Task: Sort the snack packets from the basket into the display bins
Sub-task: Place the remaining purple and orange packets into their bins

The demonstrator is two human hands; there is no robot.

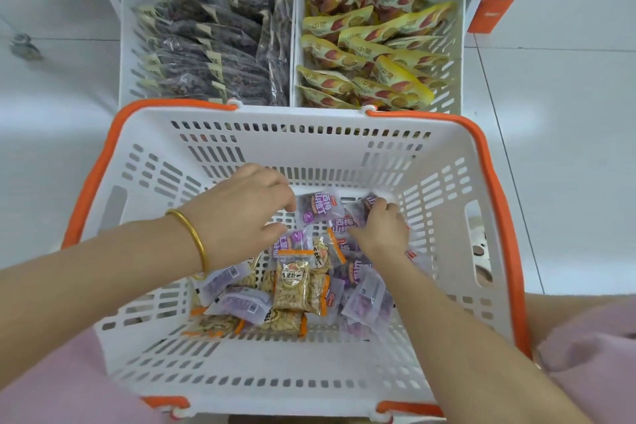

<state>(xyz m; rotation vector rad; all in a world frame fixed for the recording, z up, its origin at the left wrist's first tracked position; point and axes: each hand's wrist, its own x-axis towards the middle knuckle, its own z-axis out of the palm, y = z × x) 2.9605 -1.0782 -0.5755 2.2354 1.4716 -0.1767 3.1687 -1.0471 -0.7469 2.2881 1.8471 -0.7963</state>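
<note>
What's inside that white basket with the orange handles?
The white plastic basket holds purple snack packets and orange-edged clear packets, with both hands reaching in. Packets underneath are covered.

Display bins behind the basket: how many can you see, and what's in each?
2. The left bin holds dark purple packets; the right bin holds yellow packets. Edges of others show at the top.
</note>
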